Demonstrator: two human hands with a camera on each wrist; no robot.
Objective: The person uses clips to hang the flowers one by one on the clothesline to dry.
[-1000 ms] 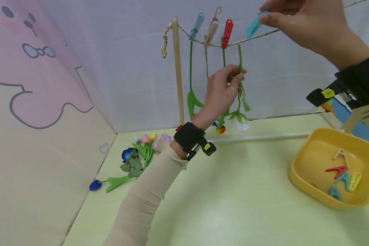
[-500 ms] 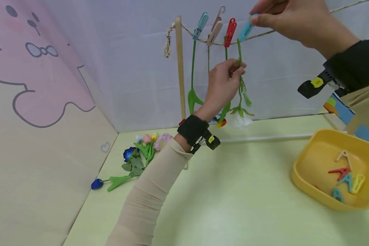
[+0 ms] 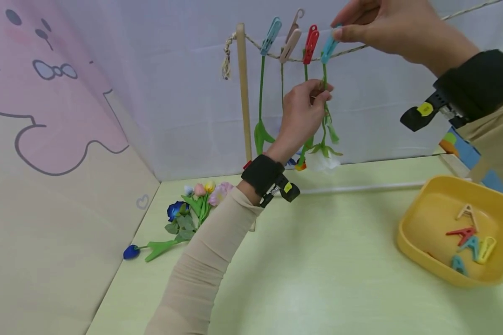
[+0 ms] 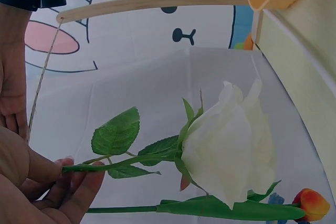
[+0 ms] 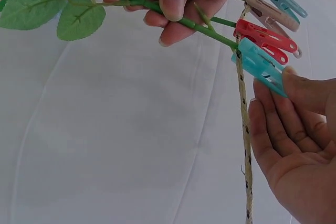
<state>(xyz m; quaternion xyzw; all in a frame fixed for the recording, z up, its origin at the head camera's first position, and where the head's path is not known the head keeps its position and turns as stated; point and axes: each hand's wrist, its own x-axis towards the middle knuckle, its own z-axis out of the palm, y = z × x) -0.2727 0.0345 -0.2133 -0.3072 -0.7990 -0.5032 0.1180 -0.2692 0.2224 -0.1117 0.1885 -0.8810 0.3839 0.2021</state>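
Note:
In the head view the left hand (image 3: 303, 111) pinches the green stem of a white flower (image 3: 324, 160), which hangs bloom down. The right hand (image 3: 398, 35) holds a light blue clothespin (image 3: 329, 49) by its handle end. In the right wrist view that clothespin (image 5: 260, 65) sits over the rope (image 5: 244, 108) at the tip of the stem (image 5: 210, 32), beside a red clothespin (image 5: 265, 39). The left wrist view shows the white bloom (image 4: 231, 142) and the left hand's fingers (image 4: 86, 182) on its stem.
Other flowers hang from blue, beige (image 3: 290, 45) and red clothespins, left of the hands. A wooden post (image 3: 244, 93) carries the rope. Loose flowers (image 3: 186, 218) lie at the table's left. A yellow basket (image 3: 419, 256) with several clothespins stands at the right.
The right hand has moved left and slightly down with the light blue clothespin, which now meets the rope and stem tip. The left hand has raised the stem slightly to the rope.

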